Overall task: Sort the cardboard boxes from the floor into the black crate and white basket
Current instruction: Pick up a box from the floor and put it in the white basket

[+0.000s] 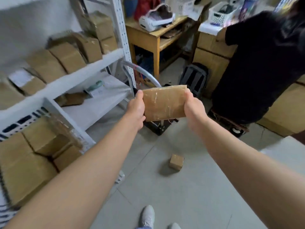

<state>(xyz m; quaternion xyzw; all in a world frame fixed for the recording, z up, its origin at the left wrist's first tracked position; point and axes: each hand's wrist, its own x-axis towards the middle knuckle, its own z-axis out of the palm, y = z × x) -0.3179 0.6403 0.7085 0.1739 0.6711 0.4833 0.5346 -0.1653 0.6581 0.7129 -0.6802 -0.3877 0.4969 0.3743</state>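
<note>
A flat cardboard box (163,102) wrapped in clear tape is held out in front of me at arm's length. My left hand (136,109) grips its left edge and my right hand (193,106) grips its right edge. Directly beneath the box, part of a black crate (156,128) shows on the floor. A small cardboard box (176,161) lies on the grey tiles closer to me. At the lower left, a white basket (19,124) with slotted walls holds several cardboard boxes.
A white metal shelf rack (122,38) stacked with cardboard boxes fills the left. A person in black (257,66) stands at the right beside large cartons. A wooden desk (148,35) and a grey backpack (194,76) are behind. My shoes (148,215) show at the bottom.
</note>
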